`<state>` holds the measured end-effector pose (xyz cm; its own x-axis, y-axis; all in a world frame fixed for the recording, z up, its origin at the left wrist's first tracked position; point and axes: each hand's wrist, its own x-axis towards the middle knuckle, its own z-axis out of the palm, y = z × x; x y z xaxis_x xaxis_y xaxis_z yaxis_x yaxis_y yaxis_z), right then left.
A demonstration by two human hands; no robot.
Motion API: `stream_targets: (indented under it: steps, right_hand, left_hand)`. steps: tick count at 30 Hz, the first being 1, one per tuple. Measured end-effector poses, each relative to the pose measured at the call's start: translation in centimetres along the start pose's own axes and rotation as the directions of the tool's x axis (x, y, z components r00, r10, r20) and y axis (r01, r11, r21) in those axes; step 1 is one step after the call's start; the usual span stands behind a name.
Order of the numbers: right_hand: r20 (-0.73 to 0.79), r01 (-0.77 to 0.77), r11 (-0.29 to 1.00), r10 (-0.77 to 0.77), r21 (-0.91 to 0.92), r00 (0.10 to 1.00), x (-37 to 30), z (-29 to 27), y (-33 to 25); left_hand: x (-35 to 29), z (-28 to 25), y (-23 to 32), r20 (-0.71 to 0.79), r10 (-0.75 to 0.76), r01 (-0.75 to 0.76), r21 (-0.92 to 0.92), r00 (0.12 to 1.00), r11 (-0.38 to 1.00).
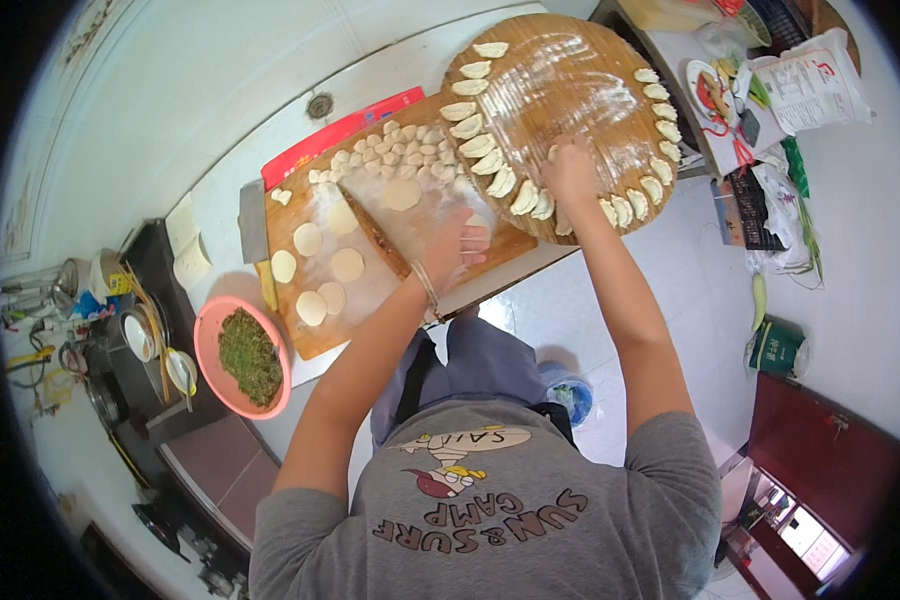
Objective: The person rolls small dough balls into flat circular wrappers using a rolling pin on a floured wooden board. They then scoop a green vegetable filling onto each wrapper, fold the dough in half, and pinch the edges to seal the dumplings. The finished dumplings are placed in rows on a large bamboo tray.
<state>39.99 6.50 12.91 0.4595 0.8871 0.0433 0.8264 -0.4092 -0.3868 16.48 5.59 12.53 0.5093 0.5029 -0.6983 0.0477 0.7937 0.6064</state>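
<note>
My left hand (457,245) is open over the right end of the rectangular wooden board (300,235), its fingers stretched out beside a dough wrapper (480,222). On the round wooden board (590,90), my right hand (571,172) has its fingers curled together and pointing down; what they hold, if anything, is hidden. Folded dumplings (467,127) line that board's edge, and one dumpling (563,222) lies near my right wrist. Left of my left hand is a rolling pin (375,232). Flat wrappers (347,265) and many small dough pieces (395,150) lie on the floured rectangular board.
A pink bowl of green filling (202,335) stands left of the boards. A cleaver (254,225) lies at the board's left edge, and a red packet (340,135) behind it. A side table (670,60) at the far right carries a white bag (818,85). A blue bin (570,395) is on the floor.
</note>
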Motion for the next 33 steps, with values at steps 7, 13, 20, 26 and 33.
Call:
stream_targets:
  steps: [7,13,20,26,33]
  right_hand:
    - [-0.01,0.033,0.981,-0.035,-0.192,0.999,0.0,2.2,-0.5]
    - [-0.15,0.218,0.975,-0.211,0.031,0.966,-6.4,0.0,-7.7]
    - [0.106,0.169,0.953,-0.2,0.252,0.974,-15.8,6.8,-15.7]
    - [0.178,0.033,0.948,-0.094,0.318,0.979,-21.6,9.5,-20.0]
    - [0.113,-0.008,0.954,-0.027,0.299,0.993,-26.3,10.2,-21.5]
  left_hand:
    - [-5.1,-8.6,-4.9,-0.217,0.077,-0.073,0.028,0.973,0.997]
    - [-7.1,-23.4,-13.6,-0.429,0.631,0.007,0.831,0.646,0.557]
    - [-7.4,-30.0,-11.0,-0.298,0.716,0.315,0.942,0.632,0.114]
    - [-7.3,-31.3,-10.3,-0.662,0.386,0.392,0.717,0.642,0.577]
    - [-7.5,-32.6,-12.6,-0.581,0.577,0.316,0.807,0.574,0.499]
